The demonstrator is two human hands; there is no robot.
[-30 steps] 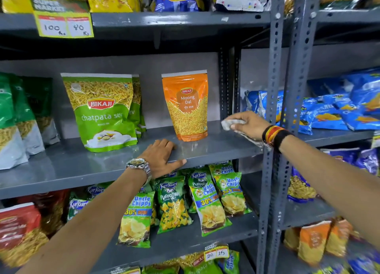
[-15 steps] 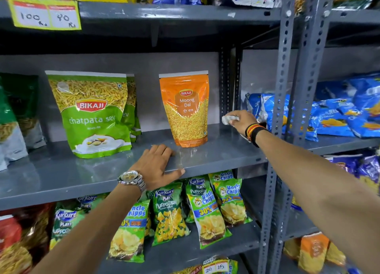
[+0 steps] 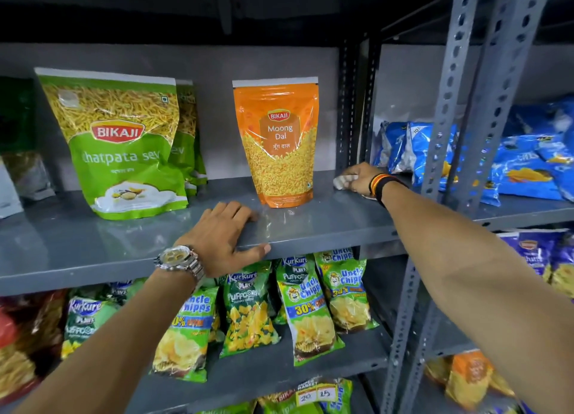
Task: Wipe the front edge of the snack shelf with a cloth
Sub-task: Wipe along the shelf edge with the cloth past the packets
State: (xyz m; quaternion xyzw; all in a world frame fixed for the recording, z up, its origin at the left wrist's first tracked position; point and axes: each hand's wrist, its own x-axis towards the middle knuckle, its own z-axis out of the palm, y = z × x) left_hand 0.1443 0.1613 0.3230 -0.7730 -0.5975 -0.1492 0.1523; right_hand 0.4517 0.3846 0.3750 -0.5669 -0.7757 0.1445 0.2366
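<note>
Grey shelf (image 3: pixel 93 252) bears orange Moong Dal pouch (image 3: pixel 276 140), standing upright.

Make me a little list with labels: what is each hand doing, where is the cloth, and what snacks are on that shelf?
left hand: flat on the shelf, thumb over its front edge
right hand: holds the cloth at the back right corner of the shelf
cloth: white, bunched, on the shelf top, not at the front edge
orange bag: Moong Dal, upright, left of the cloth
green bag: Chatpata Sev, upright, further left
watch: on the left wrist
</note>
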